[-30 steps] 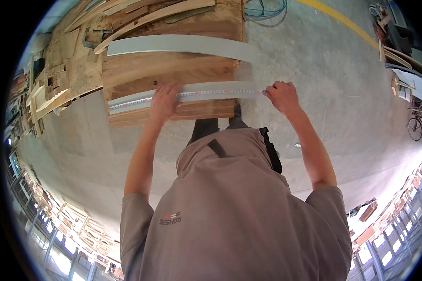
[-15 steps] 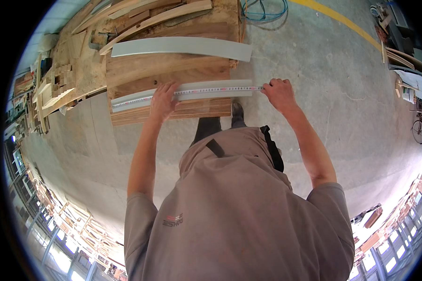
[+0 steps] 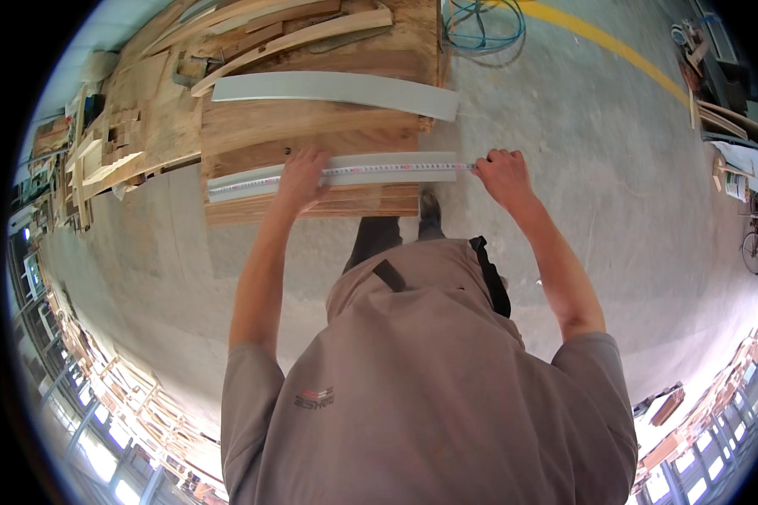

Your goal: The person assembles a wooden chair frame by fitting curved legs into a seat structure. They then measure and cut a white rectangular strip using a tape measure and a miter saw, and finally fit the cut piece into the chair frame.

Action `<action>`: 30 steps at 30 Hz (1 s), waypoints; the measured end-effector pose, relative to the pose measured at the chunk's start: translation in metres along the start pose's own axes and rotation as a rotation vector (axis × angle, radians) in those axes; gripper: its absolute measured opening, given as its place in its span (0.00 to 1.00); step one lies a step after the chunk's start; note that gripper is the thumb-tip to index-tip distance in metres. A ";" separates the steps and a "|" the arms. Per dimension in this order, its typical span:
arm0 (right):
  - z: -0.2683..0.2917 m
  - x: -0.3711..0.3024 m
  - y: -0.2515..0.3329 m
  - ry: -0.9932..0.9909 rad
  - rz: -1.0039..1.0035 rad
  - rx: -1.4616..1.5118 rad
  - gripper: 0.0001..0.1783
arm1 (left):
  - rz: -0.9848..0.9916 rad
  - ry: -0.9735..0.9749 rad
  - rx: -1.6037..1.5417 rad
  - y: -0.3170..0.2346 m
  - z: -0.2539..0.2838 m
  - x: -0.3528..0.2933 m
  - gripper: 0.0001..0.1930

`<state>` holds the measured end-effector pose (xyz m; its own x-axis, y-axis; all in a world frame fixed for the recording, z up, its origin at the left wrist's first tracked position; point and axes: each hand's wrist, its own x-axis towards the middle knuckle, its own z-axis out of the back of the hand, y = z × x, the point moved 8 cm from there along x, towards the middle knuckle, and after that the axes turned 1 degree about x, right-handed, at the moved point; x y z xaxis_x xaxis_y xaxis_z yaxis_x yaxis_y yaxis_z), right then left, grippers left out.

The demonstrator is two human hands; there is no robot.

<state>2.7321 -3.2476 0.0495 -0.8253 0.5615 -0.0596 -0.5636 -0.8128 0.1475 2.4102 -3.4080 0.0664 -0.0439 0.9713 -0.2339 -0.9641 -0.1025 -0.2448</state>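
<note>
A measuring tape, white with red marks, lies stretched lengthwise along a long, pale grey, slightly curved strip. My left hand is closed over the tape and strip left of their middle, hiding that stretch of both. Just past the strip's right end, my right hand grips the tape, its fingers curled; the tape's case cannot be made out. The strip rests on a stack of brown wooden boards. Farther back on the wood lies a second pale grey curved strip, which neither hand touches.
Curved wooden pieces and a metal clamp lie on the workbench at the far left, near small wood blocks. A coiled blue hose is on the concrete floor, beside a yellow line. My shoe stands by the boards.
The whole view has shifted slightly, so everything sits a little farther right and lower. Both hands keep about the same places along the tape and strip.
</note>
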 end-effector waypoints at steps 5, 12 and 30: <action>0.003 0.006 0.006 0.007 0.089 0.000 0.08 | 0.031 -0.026 -0.024 0.004 -0.013 -0.024 0.31; 0.027 0.009 0.078 -0.015 0.376 0.083 0.13 | 0.235 -0.002 -0.030 0.000 0.001 -0.139 0.39; -0.046 0.089 0.558 0.526 1.007 -0.123 0.08 | 0.947 -0.334 -0.682 0.112 -0.054 -0.580 0.43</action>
<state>2.3428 -3.6581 0.0812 -0.8001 -0.4650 -0.3791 0.3867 -0.8828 0.2666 2.3415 -3.9947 0.1234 -0.8193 0.4472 -0.3587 -0.1823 -0.7964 -0.5766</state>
